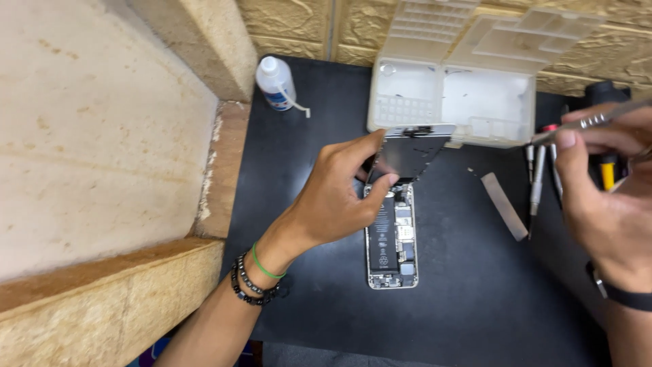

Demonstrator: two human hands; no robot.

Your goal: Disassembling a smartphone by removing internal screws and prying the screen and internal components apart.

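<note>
**Opened smartphone on the black desk, screen lifted**

Smartphone body (392, 236), a slim silver slab with its black battery and small boards exposed, lay flat near the middle of the black desk (326, 312). At far left rose a pale stone wall, and a small white plastic squeeze bottle (275, 83) stood at the desk's back edge beside it. The left hand (333, 197), wearing a green band and dark bead bracelets at the wrist, pinched the dark glass screen panel (411, 153), tilting it up from the phone's top end. Behind it sat a translucent white plastic parts box (451, 102) with its lid open. A pale flat strip (504, 206) lay right of the phone, then several slim metal screwdrivers (538, 178). The right hand (604, 197) pinched a thin silver metal tool (587, 123) between its fingertips.
</note>
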